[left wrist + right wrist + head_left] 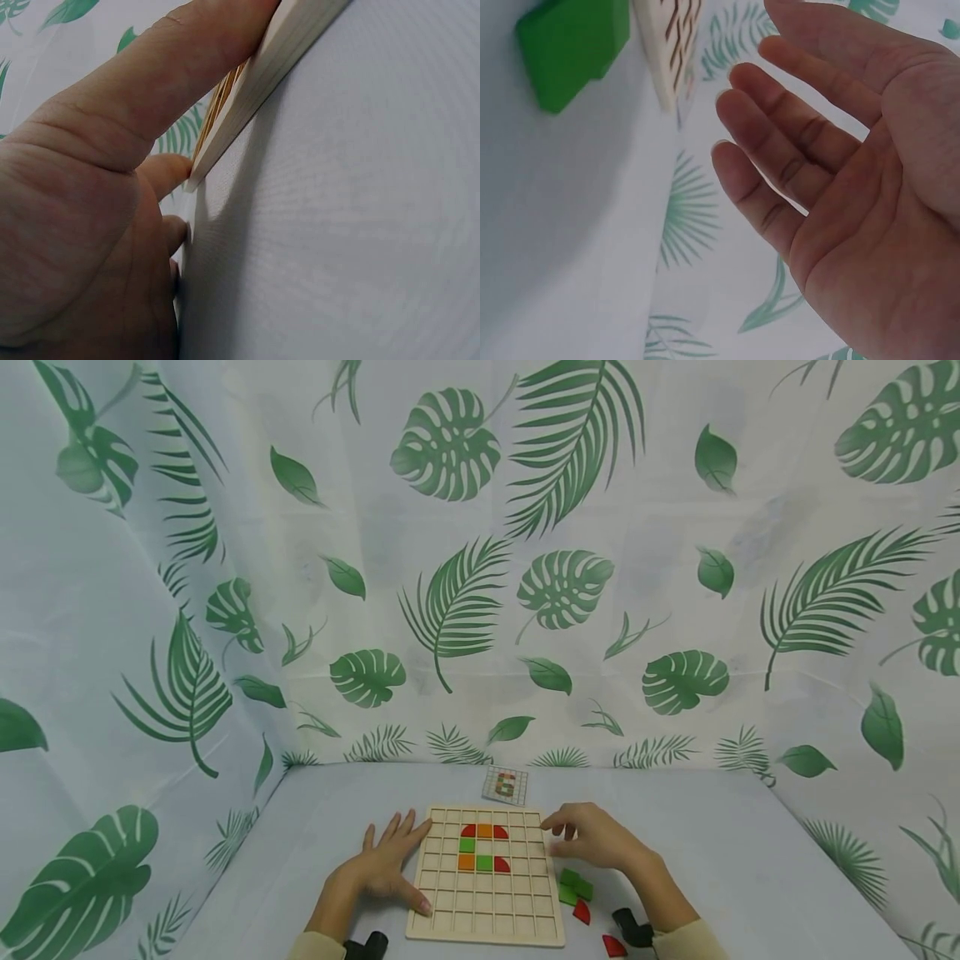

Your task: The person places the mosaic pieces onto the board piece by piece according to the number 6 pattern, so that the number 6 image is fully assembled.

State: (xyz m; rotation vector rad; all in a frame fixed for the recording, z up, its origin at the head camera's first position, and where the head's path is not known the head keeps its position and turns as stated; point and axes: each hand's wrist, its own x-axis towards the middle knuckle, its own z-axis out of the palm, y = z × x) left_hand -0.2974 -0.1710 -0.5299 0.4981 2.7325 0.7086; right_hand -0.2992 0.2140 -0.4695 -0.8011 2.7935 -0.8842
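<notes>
A wooden grid board (487, 912) lies on the table with red, orange and green pieces set in its upper middle. My left hand (381, 867) spreads along its left side; the thumb touches the lower left edge and the index finger the upper left edge. Beside the board's right edge hovers my right hand (596, 837), its fingers loosely bent. Nothing shows between those fingers in the right wrist view. Below that hand are several green blocks (572, 887), with a red quarter-round piece (582, 911) next to them and another red piece (614, 946) nearer the front.
A small pattern card (505, 785) with a coloured grid design lies behind the board. Black wrist devices (632, 927) show at both wrists. A leaf-printed cloth (465, 610) hangs behind and beside the white table (720, 827).
</notes>
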